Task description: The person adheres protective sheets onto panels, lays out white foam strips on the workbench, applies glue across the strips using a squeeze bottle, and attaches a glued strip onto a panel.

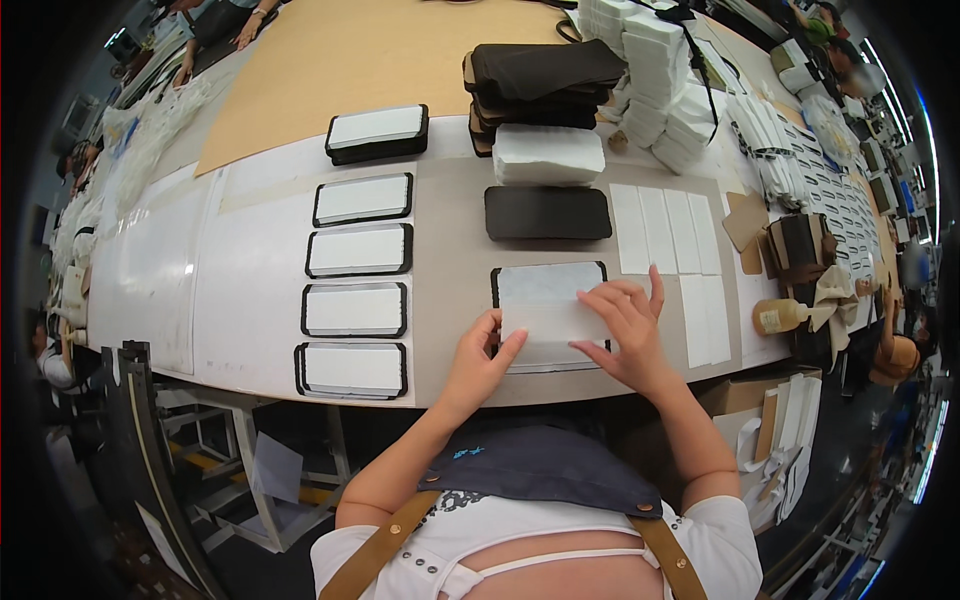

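Close to the table's front edge lies a black-edged rectangular panel (550, 271) with a pale lining. Over it is a white rectangular sheet (552, 330), held between my two hands. My left hand (478, 362) grips the sheet's left end, thumb on top. At its right end, my right hand (628, 330) has thumb and index finger on the sheet's corners, other fingers raised. The hands hide parts of the panel's sides. Just beyond it lies a plain dark panel (548, 213), and behind that a stack of white sheets (549, 156).
A column of black-edged panels with white sheets (354, 310) stands to the left. Flat white strips (660, 230) lie to the right, near a bottle (779, 317) of yellowish liquid. Dark folded pieces (540, 72) and white stacks (655, 80) rise at the back.
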### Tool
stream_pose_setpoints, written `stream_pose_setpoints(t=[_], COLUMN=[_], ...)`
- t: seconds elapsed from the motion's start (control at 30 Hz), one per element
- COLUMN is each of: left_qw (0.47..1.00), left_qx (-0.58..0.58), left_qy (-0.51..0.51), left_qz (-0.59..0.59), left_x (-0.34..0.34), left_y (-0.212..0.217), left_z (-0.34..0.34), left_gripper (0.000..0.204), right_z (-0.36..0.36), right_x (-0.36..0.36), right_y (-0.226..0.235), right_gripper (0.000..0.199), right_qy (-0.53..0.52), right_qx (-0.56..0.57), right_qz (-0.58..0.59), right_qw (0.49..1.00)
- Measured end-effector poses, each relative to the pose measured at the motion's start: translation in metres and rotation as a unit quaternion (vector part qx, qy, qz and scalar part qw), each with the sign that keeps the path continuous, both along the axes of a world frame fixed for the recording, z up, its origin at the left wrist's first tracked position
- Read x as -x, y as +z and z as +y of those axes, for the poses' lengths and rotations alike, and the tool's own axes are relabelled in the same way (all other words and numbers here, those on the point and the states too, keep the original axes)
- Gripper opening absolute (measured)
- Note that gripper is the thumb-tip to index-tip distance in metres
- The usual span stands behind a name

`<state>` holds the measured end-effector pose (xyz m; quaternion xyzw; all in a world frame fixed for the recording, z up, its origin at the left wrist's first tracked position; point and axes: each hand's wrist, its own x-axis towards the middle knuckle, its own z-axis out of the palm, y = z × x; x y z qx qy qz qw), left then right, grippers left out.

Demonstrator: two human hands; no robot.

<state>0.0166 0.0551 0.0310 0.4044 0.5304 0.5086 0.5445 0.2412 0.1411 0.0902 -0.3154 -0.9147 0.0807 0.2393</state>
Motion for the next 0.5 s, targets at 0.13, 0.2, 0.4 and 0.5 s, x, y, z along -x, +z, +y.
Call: stream_pose_setpoints(t=[0.13, 0.2, 0.4, 0.5], left_qw=[0.842, 0.846, 0.83, 0.831], left_qx=[-0.166, -0.154, -0.153, -0.147], left_qy=[0.084, 0.089, 0.09, 0.082], left_qz=[0.506, 0.502, 0.529, 0.531], left_x=[0.009, 0.011, 0.013, 0.013], left_y=[0.004, -0.01, -0.012, -0.012], left_z=[0.002, -0.001, -0.003, -0.003], left_gripper=[0.036, 0.038, 0.034, 0.033], right_z=[0.031, 0.04, 0.051, 0.051], right_x=[-0.003, -0.002, 0.007, 0.01], right_y=[-0.007, -0.016, -0.027, -0.028], right_gripper=[0.059, 0.057, 0.056, 0.057], right_qy=[-0.041, -0.018, 0.018, 0.018], right_qx=[0.058, 0.094, 0.116, 0.115], right_qz=[-0.021, -0.023, -0.04, -0.05], right_qw=[0.997, 0.995, 0.992, 0.992])
